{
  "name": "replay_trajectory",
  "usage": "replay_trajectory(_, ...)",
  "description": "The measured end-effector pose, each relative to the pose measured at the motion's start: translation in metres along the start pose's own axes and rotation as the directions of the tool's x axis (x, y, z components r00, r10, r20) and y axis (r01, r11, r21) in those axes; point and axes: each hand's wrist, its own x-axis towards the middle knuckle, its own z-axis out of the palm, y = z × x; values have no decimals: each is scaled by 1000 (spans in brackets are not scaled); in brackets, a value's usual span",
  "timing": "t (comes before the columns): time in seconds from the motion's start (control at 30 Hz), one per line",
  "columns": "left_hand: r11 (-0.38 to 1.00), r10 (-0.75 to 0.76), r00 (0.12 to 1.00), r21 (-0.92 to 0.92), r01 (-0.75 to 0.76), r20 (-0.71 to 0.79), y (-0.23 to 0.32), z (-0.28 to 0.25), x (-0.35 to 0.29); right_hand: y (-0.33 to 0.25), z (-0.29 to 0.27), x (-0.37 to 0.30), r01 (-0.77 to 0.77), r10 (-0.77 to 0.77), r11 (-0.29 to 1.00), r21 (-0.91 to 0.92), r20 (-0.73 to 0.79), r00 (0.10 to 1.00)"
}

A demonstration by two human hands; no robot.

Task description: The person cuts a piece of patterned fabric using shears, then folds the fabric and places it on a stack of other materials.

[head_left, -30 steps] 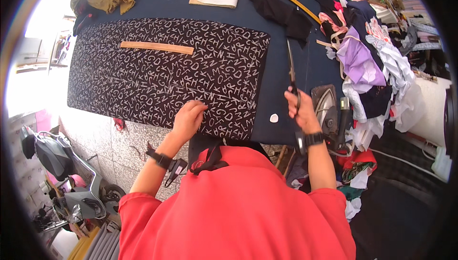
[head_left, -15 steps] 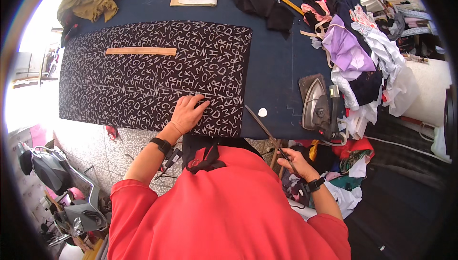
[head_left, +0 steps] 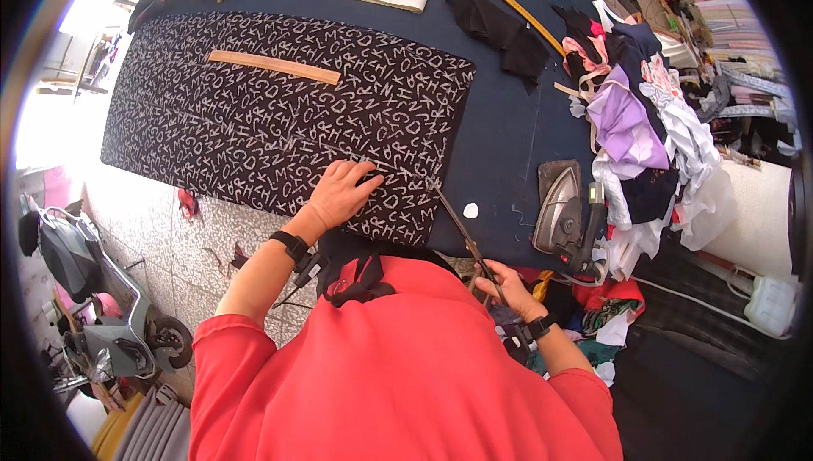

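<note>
Head view | black printed cloth lies flat on blue table | left hand, fingers loosely spread, rests on the cloth, I'd say to steady it | right hand grips scissors, tips at the cloth's right edge | iron sits right of the cloth, probably parked within reach

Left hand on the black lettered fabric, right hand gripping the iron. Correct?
One error: the right hand grips scissors, not the iron, which sits unheld on the blue table. The head view shows this. The left hand is on the black lettered fabric, as you say.
</note>
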Motion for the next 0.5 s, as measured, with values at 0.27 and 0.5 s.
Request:
replay_trajectory(0.27, 999, -10, 1000, 44, 9, 18, 0, 0, 0, -54, -41, 4, -103, 117, 985, -138, 97, 988)
replay_trajectory(0.5, 999, -32, 999, 15, 32, 17, 0, 3, -4, -114, -72, 18, -134, 194, 935, -327, 157, 968)
